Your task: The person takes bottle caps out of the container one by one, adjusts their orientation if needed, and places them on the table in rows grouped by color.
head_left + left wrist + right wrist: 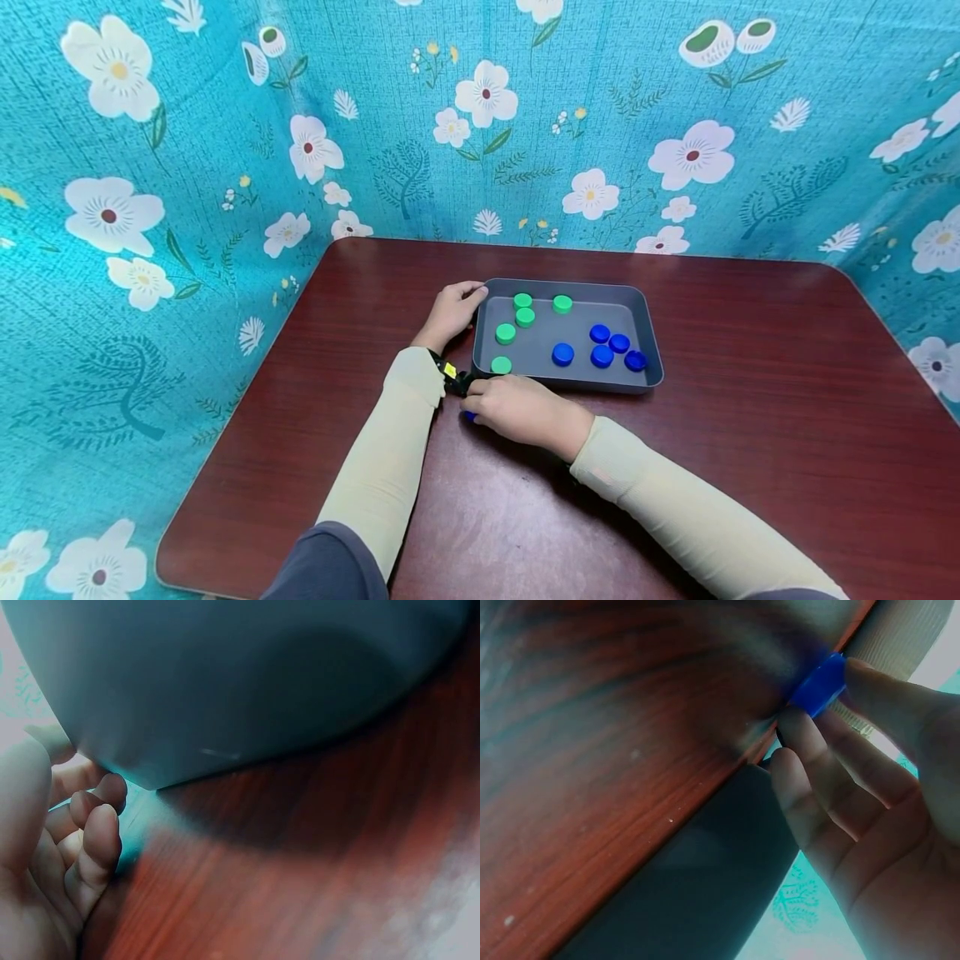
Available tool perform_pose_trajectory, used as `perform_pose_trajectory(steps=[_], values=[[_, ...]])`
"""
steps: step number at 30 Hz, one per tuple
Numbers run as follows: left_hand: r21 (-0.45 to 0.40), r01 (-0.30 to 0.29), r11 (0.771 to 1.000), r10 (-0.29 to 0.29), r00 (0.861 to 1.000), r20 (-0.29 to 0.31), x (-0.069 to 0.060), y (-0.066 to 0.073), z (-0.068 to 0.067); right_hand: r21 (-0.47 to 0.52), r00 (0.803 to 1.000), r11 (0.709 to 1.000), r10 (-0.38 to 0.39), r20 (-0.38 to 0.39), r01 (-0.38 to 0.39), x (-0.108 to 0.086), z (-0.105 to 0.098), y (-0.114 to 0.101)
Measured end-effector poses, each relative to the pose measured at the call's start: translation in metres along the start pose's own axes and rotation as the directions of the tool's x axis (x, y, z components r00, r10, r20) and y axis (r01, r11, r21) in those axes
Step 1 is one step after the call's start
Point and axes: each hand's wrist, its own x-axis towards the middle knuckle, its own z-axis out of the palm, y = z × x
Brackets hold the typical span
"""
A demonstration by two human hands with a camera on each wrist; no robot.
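Observation:
A dark grey rectangular tray (pixel 540 335) lies on the table, with several green bottle caps (pixel 506 333) towards its left side and several blue bottle caps (pixel 602 357) towards its right. My left hand (pixel 447 315) grips the tray's left edge near the far corner, thumb at the rim and fingers bent against the outer wall. In front of the tray's near left corner, my right hand (pixel 525 410) pinches one blue bottle cap (pixel 821 684) between thumb and fingers, close to the tabletop. The head view shows only a sliver of that cap.
The dark red wooden table (pixel 757 392) extends around the tray on all sides. A blue flowered cloth (pixel 420 108) hangs behind it and along the sides. A black wrist strap (pixel 454 379) on the left arm sits just beside the right hand's fingers.

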Motion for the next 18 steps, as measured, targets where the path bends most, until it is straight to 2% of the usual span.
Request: perform_pose_trajectory(steps=[18], values=[[0.010,0.009,1.000,-0.009,1.000,-0.006,0.0011,-0.0011,0.0015,0.025,1.000,1.000,-0.006,-0.004,0.006,0.0008,0.0003,0.0001]])
